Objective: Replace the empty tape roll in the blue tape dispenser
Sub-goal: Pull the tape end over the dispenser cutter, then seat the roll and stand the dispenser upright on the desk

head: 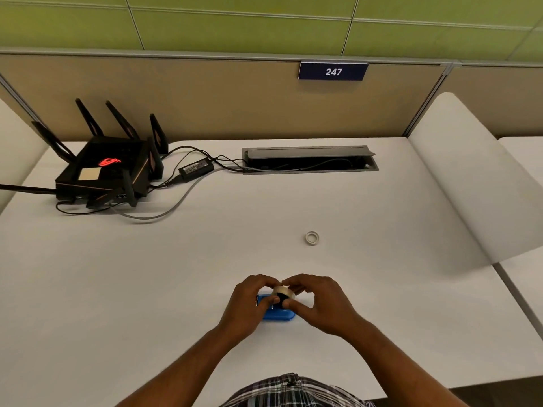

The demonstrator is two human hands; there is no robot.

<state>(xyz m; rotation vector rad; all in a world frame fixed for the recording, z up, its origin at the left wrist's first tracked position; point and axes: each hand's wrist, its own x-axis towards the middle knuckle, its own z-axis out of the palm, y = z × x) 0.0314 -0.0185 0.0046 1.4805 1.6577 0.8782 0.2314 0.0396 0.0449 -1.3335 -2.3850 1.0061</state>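
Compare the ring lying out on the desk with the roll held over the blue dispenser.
The small ring lies flat and alone on the white desk; the tape roll is held by the left hand and right hand over the blue dispenser. The small ring is thin-walled with an open centre; the tape roll looks thicker, with a dark hub inside. Both are round and pale.

Blue tape dispenser (pixel 277 314), white desk (pixel 264 230), black router (pixel 102 171), plaid shirt (pixel 291 390), green wall (pixel 235 22).
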